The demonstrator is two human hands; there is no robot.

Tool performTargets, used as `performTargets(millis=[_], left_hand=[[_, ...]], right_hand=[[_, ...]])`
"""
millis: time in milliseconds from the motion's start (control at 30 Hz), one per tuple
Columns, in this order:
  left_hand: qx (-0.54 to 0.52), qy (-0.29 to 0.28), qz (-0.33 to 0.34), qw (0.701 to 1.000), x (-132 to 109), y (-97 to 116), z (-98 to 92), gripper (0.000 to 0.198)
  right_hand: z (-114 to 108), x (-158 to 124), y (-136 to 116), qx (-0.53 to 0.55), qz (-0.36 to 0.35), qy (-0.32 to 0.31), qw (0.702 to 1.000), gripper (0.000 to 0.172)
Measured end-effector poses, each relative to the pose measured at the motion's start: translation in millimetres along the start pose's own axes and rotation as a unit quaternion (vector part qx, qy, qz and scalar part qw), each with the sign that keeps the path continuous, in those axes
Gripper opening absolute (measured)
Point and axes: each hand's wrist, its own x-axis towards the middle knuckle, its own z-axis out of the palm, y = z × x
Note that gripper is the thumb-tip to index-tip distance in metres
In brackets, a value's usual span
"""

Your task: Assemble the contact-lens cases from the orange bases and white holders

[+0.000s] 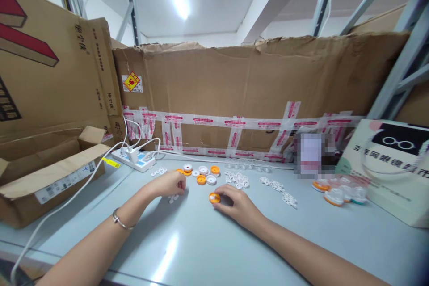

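My right hand (236, 203) grips a small round orange piece (214, 198) by its edge, thumb and fingers on its right side; something white shows inside it. With its fingers curled together, my left hand (170, 183) is low over a few small white parts (173, 199); whether it pinches one is hidden. Behind the hands lies a cluster of orange discs (201, 179) and white discs (211, 180). Flat white pieces with holes (237, 179) are heaped behind my right hand, and more white pieces (289, 200) lie to its right.
An open cardboard box (20, 178) and a power strip (134, 158) with white cables stand at the left. Clear round covers (248, 165) line the back. Bagged discs (345, 192) lie beside a printed paper bag (385, 178) at the right. Large cartons (214, 80) wall the table's back.
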Motion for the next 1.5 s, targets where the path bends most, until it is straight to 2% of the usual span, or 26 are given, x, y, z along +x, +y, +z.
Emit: performTargets(millis=[300, 533, 667, 767, 867, 900, 1000, 1100, 1200, 1333, 1500], left_hand=[[-0.016, 0.007, 0.009, 1.0, 1.4, 1.1, 0.6, 0.012], [0.039, 0.034, 0.021, 0.998, 5.6, 1.2, 9.6, 0.018], [0.075, 0.07, 0.015, 0.995, 9.0, 6.5, 20.0, 0.018], [0.072, 0.092, 0.036, 0.992, 9.7, 18.8, 26.6, 0.02], [-0.003, 0.118, 0.088, 0.989, 8.6, 36.9, 33.9, 0.017], [-0.078, 0.139, 0.114, 0.981, 8.0, 42.9, 36.8, 0.014], [-0.275, 0.187, 0.157, 0.93, 6.6, 56.0, 45.7, 0.012], [-0.324, 0.197, 0.148, 0.913, 6.2, 59.7, 49.6, 0.012], [-0.278, 0.181, 0.129, 0.935, 6.8, 55.4, 46.3, 0.013], [-0.115, 0.14, 0.164, 0.97, 7.8, 44.2, 40.2, 0.016], [-0.035, 0.112, 0.184, 0.976, 8.5, 36.2, 42.0, 0.02]], right_hand=[[0.6, -0.8, -1.4, -0.002, -0.008, 0.007, 1.0, 0.012], [0.0, -1.4, 1.2, 0.009, 0.007, 0.041, 0.999, 0.021], [-4.1, -1.1, -3.2, 0.025, 0.027, 0.084, 0.996, 0.021], [-6.2, -1.1, -5.6, 0.038, 0.029, 0.119, 0.992, 0.018], [-6.2, -1.3, -7.0, 0.042, 0.015, 0.122, 0.992, 0.016], [-5.8, -1.3, -7.6, 0.044, 0.006, 0.115, 0.992, 0.015], [-4.1, -1.4, -9.4, 0.056, -0.028, 0.096, 0.993, 0.014], [-2.8, -0.9, -9.6, 0.068, -0.05, 0.1, 0.991, 0.015], [-3.9, 0.3, -6.1, 0.061, -0.05, 0.098, 0.992, 0.015], [-8.9, 1.8, 3.5, -0.003, -0.021, 0.076, 0.997, 0.016], [-8.1, 2.7, 13.8, -0.078, -0.063, 0.017, 0.995, 0.018]])
